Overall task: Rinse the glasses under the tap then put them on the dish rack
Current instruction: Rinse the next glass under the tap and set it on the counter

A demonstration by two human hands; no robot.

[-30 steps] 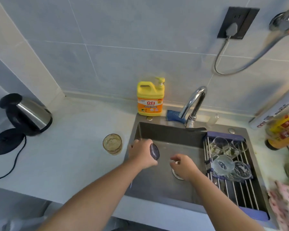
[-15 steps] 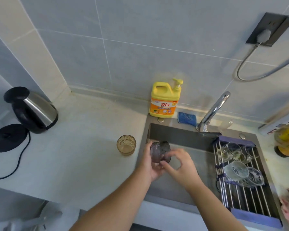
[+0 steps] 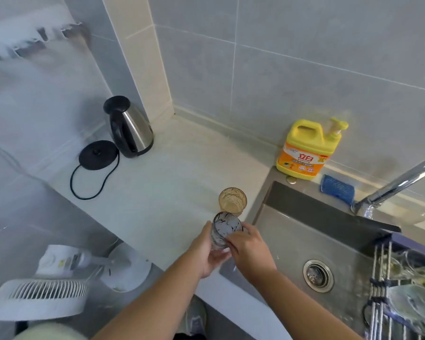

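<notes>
Now left hand (image 3: pixel 203 252) and right hand (image 3: pixel 250 249) grip grey glass (image 3: pixel 221 229); pale countertop (image 3: pixel 157 192), tiled wall (image 3: pixel 280 82).

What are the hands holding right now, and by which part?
A grey tinted glass: the left hand wraps its lower side wall, the right hand grips the opposite side.

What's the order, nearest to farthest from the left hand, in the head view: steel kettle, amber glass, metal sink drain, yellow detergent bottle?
1. Amber glass, on the counter just beyond the left hand.
2. Metal sink drain, in the basin, right.
3. Yellow detergent bottle, back right, and steel kettle, back left: too close to call.
</notes>
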